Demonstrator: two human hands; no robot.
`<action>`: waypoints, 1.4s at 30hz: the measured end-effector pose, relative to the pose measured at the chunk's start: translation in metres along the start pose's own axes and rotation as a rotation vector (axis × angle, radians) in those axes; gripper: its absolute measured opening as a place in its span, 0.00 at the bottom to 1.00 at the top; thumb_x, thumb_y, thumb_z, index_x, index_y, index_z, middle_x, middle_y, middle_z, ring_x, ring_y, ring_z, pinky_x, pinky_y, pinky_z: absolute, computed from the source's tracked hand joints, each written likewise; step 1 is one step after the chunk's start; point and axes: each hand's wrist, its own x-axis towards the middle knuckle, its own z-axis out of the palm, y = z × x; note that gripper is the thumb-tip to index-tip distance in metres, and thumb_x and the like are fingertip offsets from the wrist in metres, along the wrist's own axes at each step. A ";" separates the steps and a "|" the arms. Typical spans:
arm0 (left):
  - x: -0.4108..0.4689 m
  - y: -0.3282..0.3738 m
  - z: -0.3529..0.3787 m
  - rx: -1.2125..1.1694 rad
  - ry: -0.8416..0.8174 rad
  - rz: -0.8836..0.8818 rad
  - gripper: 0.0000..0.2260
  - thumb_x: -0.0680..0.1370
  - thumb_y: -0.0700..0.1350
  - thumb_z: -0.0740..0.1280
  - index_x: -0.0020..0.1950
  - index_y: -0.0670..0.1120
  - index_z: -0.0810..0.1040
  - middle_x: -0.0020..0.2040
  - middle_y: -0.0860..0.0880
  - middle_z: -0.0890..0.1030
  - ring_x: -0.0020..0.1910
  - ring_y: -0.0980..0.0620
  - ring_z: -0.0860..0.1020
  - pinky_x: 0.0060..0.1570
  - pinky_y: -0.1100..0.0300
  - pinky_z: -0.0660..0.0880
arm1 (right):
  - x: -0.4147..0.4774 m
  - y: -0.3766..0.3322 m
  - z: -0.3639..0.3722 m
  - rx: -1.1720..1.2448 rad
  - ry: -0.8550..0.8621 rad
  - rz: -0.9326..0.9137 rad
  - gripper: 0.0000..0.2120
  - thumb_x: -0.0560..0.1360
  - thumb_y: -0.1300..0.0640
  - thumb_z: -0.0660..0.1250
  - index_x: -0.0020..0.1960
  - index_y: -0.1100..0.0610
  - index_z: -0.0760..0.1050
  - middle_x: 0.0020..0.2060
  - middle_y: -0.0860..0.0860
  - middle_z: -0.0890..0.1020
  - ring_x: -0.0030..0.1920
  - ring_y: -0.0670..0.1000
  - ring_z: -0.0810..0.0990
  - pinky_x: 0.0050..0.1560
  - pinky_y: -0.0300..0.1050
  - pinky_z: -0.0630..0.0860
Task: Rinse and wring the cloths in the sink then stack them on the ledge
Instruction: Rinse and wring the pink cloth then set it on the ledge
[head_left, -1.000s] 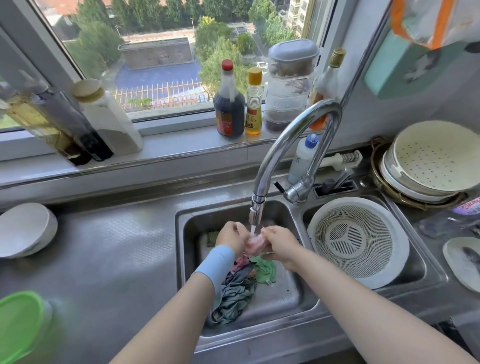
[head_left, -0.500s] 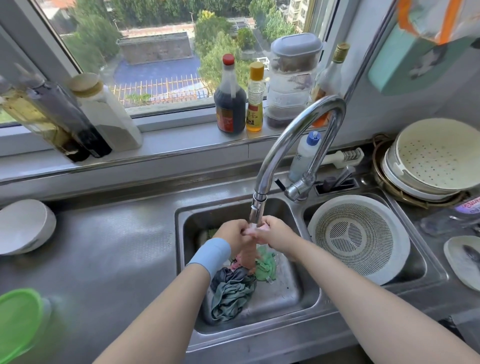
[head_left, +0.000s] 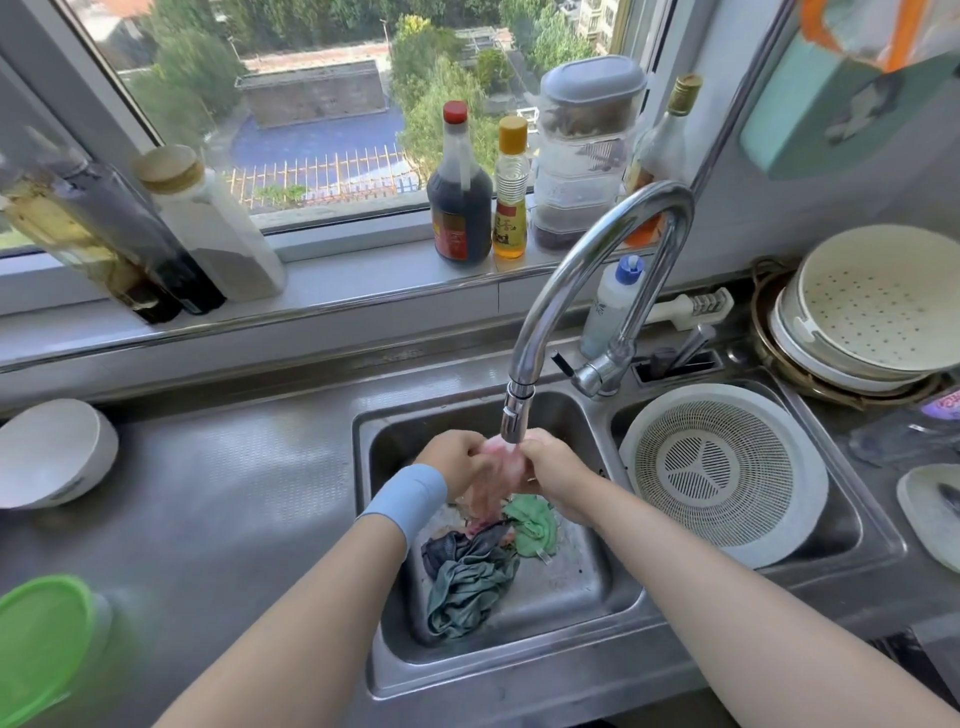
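The pink cloth (head_left: 497, 466) is held over the left basin of the sink (head_left: 582, 597), just under the nozzle (head_left: 514, 418) of the tap. The left hand (head_left: 457, 460) and the right hand (head_left: 555, 467) each have the grip curled round it, close together. Below, a green cloth (head_left: 532, 525) and a grey-blue cloth (head_left: 467, 590) lie crumpled, touching each other. The far ledge (head_left: 363, 291) carries bottles (head_left: 460, 208).

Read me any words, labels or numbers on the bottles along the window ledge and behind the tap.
Nothing can be quoted.
Dark sauce bottle with red cap: red label, print too blurred.
Small amber bottle with yellow cap: yellow-red label, characters too small.
White plastic squeeze bottle with blue cap: grey marking, unreadable.
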 end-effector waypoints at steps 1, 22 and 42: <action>0.002 -0.001 -0.003 -0.046 0.023 -0.011 0.12 0.80 0.52 0.65 0.40 0.49 0.78 0.34 0.51 0.78 0.33 0.51 0.75 0.38 0.58 0.75 | 0.001 0.001 0.001 0.023 0.009 -0.002 0.18 0.77 0.64 0.52 0.48 0.56 0.81 0.33 0.55 0.77 0.31 0.49 0.75 0.36 0.47 0.77; -0.001 0.015 0.010 -0.593 0.110 -0.124 0.11 0.77 0.50 0.66 0.37 0.47 0.74 0.35 0.50 0.77 0.36 0.51 0.72 0.39 0.57 0.70 | -0.011 0.007 0.009 0.046 0.071 0.087 0.15 0.81 0.45 0.61 0.51 0.53 0.82 0.40 0.51 0.86 0.38 0.50 0.83 0.37 0.39 0.77; -0.011 0.005 0.017 -0.108 -0.014 -0.113 0.15 0.81 0.52 0.63 0.35 0.48 0.74 0.29 0.53 0.71 0.28 0.53 0.67 0.30 0.60 0.64 | -0.004 0.013 0.002 -0.097 0.145 -0.123 0.17 0.73 0.48 0.72 0.48 0.63 0.78 0.40 0.51 0.81 0.42 0.49 0.78 0.46 0.45 0.74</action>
